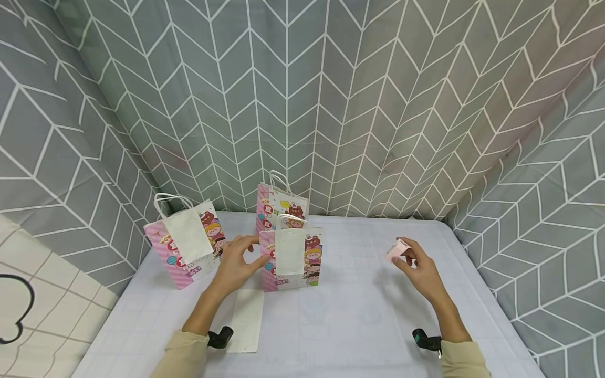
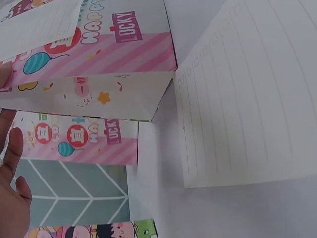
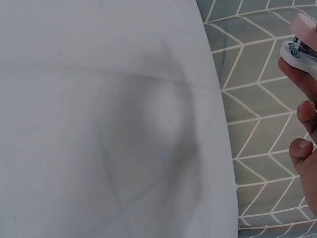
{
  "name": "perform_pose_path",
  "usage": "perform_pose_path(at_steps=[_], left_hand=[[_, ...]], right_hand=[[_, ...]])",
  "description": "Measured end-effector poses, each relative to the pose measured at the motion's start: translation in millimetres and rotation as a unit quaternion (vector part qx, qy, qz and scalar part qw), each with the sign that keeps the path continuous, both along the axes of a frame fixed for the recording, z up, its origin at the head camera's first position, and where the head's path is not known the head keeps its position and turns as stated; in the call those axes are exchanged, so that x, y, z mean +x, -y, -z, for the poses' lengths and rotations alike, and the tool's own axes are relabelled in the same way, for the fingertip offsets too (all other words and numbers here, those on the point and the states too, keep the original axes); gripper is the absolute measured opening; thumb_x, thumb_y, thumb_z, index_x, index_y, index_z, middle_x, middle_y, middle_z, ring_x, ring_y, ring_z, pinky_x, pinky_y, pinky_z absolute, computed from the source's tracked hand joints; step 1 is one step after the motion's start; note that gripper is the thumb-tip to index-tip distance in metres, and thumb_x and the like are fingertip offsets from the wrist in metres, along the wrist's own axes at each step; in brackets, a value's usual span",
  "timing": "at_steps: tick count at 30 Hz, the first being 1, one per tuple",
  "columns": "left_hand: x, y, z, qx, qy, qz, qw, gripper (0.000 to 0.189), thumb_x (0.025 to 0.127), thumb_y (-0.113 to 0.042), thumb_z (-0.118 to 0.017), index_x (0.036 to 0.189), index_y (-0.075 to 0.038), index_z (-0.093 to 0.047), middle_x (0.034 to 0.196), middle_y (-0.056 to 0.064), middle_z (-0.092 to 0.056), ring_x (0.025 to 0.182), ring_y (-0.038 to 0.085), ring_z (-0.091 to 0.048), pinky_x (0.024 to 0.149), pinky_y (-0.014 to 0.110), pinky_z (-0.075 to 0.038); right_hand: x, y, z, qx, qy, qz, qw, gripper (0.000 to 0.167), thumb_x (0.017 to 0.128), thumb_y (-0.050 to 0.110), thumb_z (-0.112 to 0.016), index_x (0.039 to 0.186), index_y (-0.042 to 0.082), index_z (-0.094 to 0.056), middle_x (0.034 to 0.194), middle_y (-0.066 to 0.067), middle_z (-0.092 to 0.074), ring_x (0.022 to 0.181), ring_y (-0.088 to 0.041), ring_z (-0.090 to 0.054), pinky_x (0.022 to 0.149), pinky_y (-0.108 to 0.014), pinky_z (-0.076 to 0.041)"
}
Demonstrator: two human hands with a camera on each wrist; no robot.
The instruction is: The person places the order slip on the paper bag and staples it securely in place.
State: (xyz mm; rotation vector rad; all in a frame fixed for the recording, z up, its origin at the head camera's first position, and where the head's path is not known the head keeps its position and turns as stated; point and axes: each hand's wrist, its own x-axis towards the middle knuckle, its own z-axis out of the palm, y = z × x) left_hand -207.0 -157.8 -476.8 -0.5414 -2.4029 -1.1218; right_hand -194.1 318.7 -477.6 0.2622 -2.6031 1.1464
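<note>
A pink and white paper gift bag with cartoon figures stands near the middle of the table. My left hand holds it by its left side edge, thumb on the front and fingers behind. A white slip of paper hangs over the bag's front below the twisted handles. Out to the right, above the table, my right hand grips a small pink stapler. The right wrist view shows the pink top and white base of the stapler, with the metal part between them.
Behind the held bag stands a similar bag. Another bag, with a paper slip on its front, leans at the left. A lined paper sheet lies by my left wrist. A patterned curtain hangs behind the table.
</note>
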Motion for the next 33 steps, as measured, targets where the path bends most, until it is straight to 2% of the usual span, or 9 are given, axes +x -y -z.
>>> perform_pose_path(at_steps=[4, 11, 17, 22, 27, 30, 33], left_hand=[[-0.2, 5.4, 0.7, 0.012, 0.006, -0.009, 0.9999, 0.043, 0.080, -0.026, -0.086, 0.118, -0.013, -0.071, 0.101, 0.000, -0.070, 0.086, 0.020, -0.053, 0.081, 0.041, -0.026], [-1.7, 13.3, 0.4, 0.027, -0.005, -0.031, 0.9992, 0.044, 0.081, -0.017, -0.085, 0.121, -0.009, -0.069, 0.088, 0.007, -0.064, 0.081, 0.029, -0.054, 0.084, 0.044, -0.027], [-0.8, 20.2, -0.1, 0.032, -0.018, -0.057, 0.9977, 0.045, 0.080, -0.016, -0.085, 0.120, -0.007, -0.069, 0.086, 0.008, -0.064, 0.076, 0.021, -0.052, 0.080, 0.041, -0.026], [0.3, 28.3, 1.3, 0.033, -0.014, -0.081, 0.9960, 0.044, 0.081, -0.014, -0.084, 0.121, -0.002, -0.068, 0.086, 0.012, -0.064, 0.073, 0.021, -0.050, 0.079, 0.039, -0.032], [2.3, 38.3, 1.6, 0.045, -0.003, -0.096, 0.9944, 0.047, 0.083, -0.014, -0.083, 0.125, 0.000, -0.066, 0.092, 0.014, -0.067, 0.080, 0.027, -0.057, 0.071, 0.033, -0.041], [4.0, 43.6, 1.6, 0.056, -0.003, -0.103, 0.9931, 0.049, 0.084, -0.013, -0.082, 0.127, 0.003, -0.064, 0.096, 0.017, -0.067, 0.082, 0.028, -0.058, 0.071, 0.037, -0.046], [4.5, 48.3, 2.7, 0.056, -0.006, -0.122, 0.9909, 0.050, 0.084, -0.012, -0.082, 0.128, 0.002, -0.063, 0.100, 0.017, -0.068, 0.084, 0.026, -0.057, 0.070, 0.037, -0.045]], right_hand=[[-0.5, -4.7, 6.6, 0.004, 0.001, 0.008, 1.0000, 0.050, 0.096, 0.024, -0.069, 0.143, 0.015, -0.051, 0.083, -0.002, -0.059, 0.080, -0.016, -0.043, 0.070, -0.031, -0.030], [0.6, -10.5, 13.0, 0.016, 0.014, 0.017, 0.9996, 0.051, 0.097, 0.028, -0.068, 0.143, 0.016, -0.050, 0.088, -0.002, -0.064, 0.080, -0.011, -0.043, 0.069, -0.031, -0.031], [2.0, -17.8, 19.5, 0.022, 0.042, 0.020, 0.9987, 0.050, 0.097, 0.028, -0.067, 0.143, 0.013, -0.050, 0.092, -0.004, -0.065, 0.081, -0.010, -0.042, 0.066, -0.029, -0.032], [2.1, -23.4, 24.5, 0.029, 0.068, 0.016, 0.9971, 0.052, 0.098, 0.030, -0.067, 0.143, 0.013, -0.050, 0.092, -0.004, -0.065, 0.084, -0.010, -0.043, 0.068, -0.029, -0.033], [1.8, -26.6, 28.0, 0.041, 0.088, 0.017, 0.9951, 0.054, 0.098, 0.035, -0.066, 0.144, 0.013, -0.049, 0.094, -0.004, -0.066, 0.086, -0.012, -0.045, 0.070, -0.030, -0.034], [1.6, -27.6, 29.6, 0.043, 0.102, 0.020, 0.9937, 0.055, 0.098, 0.036, -0.065, 0.145, 0.013, -0.048, 0.096, -0.005, -0.067, 0.087, -0.014, -0.045, 0.070, -0.030, -0.034], [1.4, -28.9, 31.3, 0.044, 0.116, 0.019, 0.9921, 0.056, 0.098, 0.037, -0.065, 0.145, 0.012, -0.047, 0.096, -0.005, -0.065, 0.087, -0.015, -0.045, 0.071, -0.032, -0.035]])
